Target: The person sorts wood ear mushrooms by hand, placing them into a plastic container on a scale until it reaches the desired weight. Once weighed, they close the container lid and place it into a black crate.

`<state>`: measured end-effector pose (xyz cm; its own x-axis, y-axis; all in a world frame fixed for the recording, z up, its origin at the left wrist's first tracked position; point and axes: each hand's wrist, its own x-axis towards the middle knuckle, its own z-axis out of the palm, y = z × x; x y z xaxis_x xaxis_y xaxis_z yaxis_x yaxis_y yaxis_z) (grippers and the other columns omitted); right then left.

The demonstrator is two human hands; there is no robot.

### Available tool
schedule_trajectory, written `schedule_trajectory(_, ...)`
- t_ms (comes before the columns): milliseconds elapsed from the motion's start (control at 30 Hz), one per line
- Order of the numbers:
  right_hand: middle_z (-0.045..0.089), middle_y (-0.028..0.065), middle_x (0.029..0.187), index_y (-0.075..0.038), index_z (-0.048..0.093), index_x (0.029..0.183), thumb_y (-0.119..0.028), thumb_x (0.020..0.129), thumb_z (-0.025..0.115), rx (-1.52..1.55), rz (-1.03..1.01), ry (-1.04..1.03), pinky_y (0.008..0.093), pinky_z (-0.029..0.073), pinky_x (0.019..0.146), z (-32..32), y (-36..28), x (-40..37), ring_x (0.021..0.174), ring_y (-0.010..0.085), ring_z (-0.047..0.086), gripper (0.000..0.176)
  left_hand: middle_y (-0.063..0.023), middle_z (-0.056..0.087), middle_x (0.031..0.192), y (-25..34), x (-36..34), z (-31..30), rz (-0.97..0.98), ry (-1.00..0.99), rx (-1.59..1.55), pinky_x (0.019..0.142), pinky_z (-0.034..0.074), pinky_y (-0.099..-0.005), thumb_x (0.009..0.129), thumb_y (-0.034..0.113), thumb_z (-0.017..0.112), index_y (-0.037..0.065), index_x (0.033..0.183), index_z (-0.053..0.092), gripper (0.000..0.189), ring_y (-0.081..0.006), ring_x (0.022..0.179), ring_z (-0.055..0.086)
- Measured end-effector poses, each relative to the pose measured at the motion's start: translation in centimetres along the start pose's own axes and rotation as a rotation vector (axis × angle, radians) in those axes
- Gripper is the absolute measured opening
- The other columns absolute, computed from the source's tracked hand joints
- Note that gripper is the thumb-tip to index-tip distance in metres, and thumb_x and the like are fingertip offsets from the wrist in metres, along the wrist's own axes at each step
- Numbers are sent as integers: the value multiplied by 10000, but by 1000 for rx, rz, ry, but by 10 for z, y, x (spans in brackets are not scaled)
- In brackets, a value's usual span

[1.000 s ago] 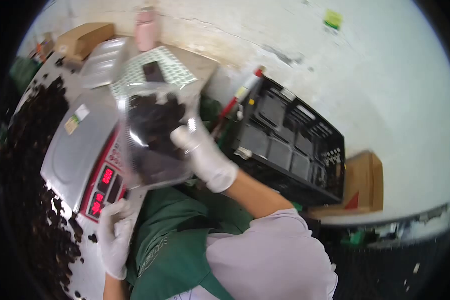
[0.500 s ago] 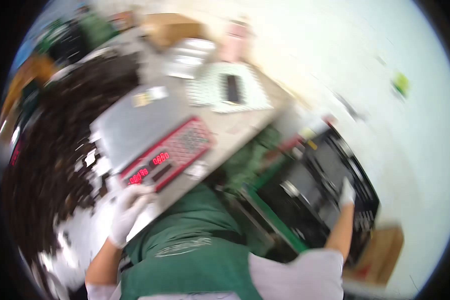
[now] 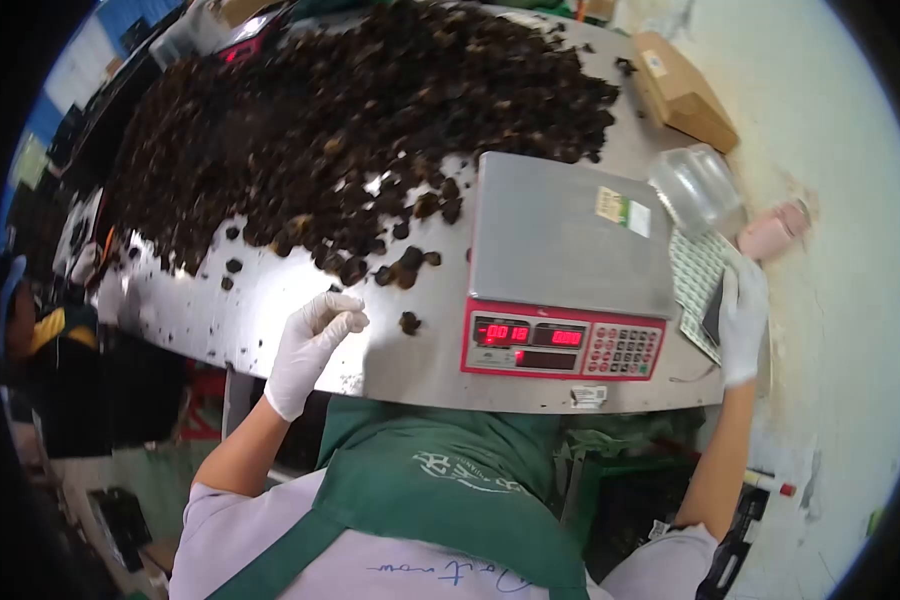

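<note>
My left hand (image 3: 315, 345), in a white glove, hovers at the table's near side with its fingers curled together and nothing visible in them. A loose dark, dried-looking piece (image 3: 409, 323) lies to its right, in front of a large heap of such pieces (image 3: 360, 110). My right hand (image 3: 745, 315), also gloved, is at the table's right edge, fingers stretched out. It partly covers a dark, flat phone-like object (image 3: 713, 312) on a green-and-white patterned mat (image 3: 692, 275). Between my hands stands a red-and-grey digital scale (image 3: 570, 245) with lit red digits.
Beyond the mat are clear plastic containers (image 3: 698, 190), a pink jar (image 3: 775, 228) and a cardboard box (image 3: 682, 90). The wall (image 3: 830, 330) borders the right side. Another person (image 3: 60, 330) is at the far left. A black crate (image 3: 620, 510) sits below the table.
My view has swung left and steadied. My right hand has moved from the black crate up to the phone-like object on the mat. My left hand has moved away from the scale's edge.
</note>
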<state>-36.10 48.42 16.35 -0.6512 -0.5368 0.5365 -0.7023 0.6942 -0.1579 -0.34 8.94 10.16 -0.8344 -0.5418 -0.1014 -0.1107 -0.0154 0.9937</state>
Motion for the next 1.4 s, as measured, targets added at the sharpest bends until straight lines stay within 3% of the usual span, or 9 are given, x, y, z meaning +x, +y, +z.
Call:
schedule_trajectory(167, 594, 212, 1298, -27, 589, 1289, -149, 967, 554, -219, -83, -159, 452, 439, 1025, 132, 124, 73, 1179, 410, 561, 346, -73, 676, 1047, -29, -1, 3, 150, 116, 394, 898, 521, -301, 926, 7, 644, -1, 1084, 660, 159, -152, 971, 654)
schedule_trajectory(233, 574, 230, 1330, -60, 579, 1333, -188, 956, 581, -468, 118, -508, 464, 443, 1020, 138, 124, 97, 1171, 417, 566, 398, -126, 664, 1094, -38, 11, 18, 277, 68, 542, 897, 519, -343, 887, 6, 656, 29, 1101, 671, 216, -256, 998, 657)
schedule_trajectory(300, 590, 227, 1314, -74, 581, 1340, -199, 950, 590, -500, 190, -453, 465, 446, 1014, 131, 106, 114, 1154, 413, 575, 410, -156, 632, 1140, -44, 27, 34, 383, 1, 731, 914, 511, -409, 823, 47, 691, 78, 1182, 656, 362, -344, 1027, 619)
schedule_trajectory(500, 677, 190, 1188, -90, 638, 1282, -192, 932, 604, -380, 91, -481, 463, 462, 983, 154, 189, 110, 1123, 398, 592, 366, -69, 648, 1113, -89, 41, 53, 498, -182, 1074, 805, 518, -387, 783, 106, 709, 144, 1162, 660, 383, -283, 951, 625)
schedule_trajectory(700, 696, 216, 1122, -37, 665, 1220, -177, 928, 624, -86, 56, -307, 423, 481, 944, 182, 226, 114, 1055, 355, 638, 326, -54, 629, 1144, -79, 72, 48, 606, 111, 962, 838, 496, -411, 770, 132, 731, 164, 1201, 646, 440, -261, 1024, 594)
schedule_trajectory(833, 703, 195, 1012, -5, 665, 1151, -194, 924, 656, -90, 284, -431, 394, 500, 850, 171, 201, 125, 920, 320, 656, 296, -80, 565, 1248, -65, 101, 52, 503, 195, 1103, 919, 441, -471, 785, 211, 768, 153, 1278, 616, 519, -309, 1115, 541)
schedule_trajectory(1000, 674, 161, 907, 11, 647, 1124, -186, 947, 642, -59, 393, -218, 374, 494, 803, 146, 183, 130, 871, 267, 636, 265, -76, 622, 1009, -94, 103, 50, 471, 75, 1098, 768, 504, -406, 814, 225, 766, 143, 1141, 673, 350, -284, 880, 609)
schedule_trajectory(1200, 634, 120, 985, -6, 643, 1068, -112, 945, 625, 13, -60, 139, 415, 418, 980, 64, -51, 59, 922, 288, 591, 163, -72, 609, 960, -65, 125, 60, 491, 161, 829, 734, 527, -395, 826, 188, 747, 128, 1083, 667, 275, -278, 859, 628)
schedule_trajectory(1400, 620, -3, 1020, -169, 672, 1110, -126, 852, 723, -34, -292, -117, 525, 293, 1137, 71, -142, -28, 1017, 215, 562, 267, -74, 629, 976, -75, 140, 72, 438, -36, 1015, 687, 531, -377, 816, 141, 726, 134, 1004, 661, 199, -278, 815, 650)
